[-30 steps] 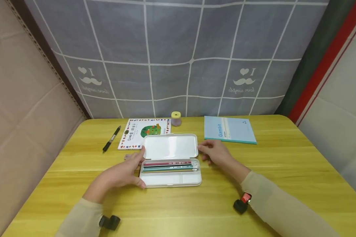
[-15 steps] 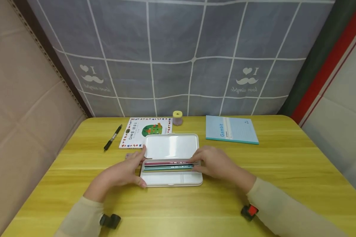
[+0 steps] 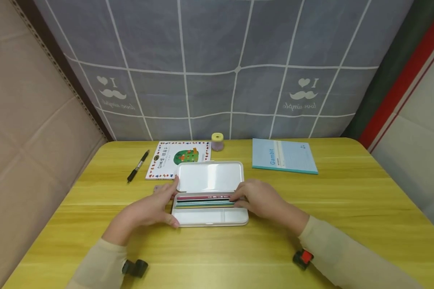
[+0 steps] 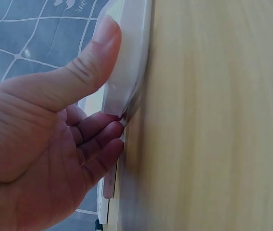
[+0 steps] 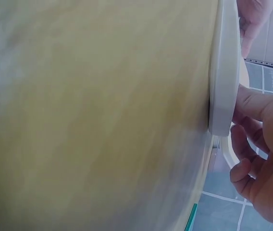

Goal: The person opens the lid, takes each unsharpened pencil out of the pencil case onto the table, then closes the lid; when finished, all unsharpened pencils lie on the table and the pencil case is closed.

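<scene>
Open white pencil case lying mid-table, nearer the front edge. Left hand gripping its left end, thumb curled on the front rim. Right hand at the right end, fingers curled onto the pencils; actual pinch cannot be told.

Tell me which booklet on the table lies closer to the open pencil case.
The colourful picture booklet with the green drawing; the case's lid overlaps it, while the blue one lies apart.
</scene>
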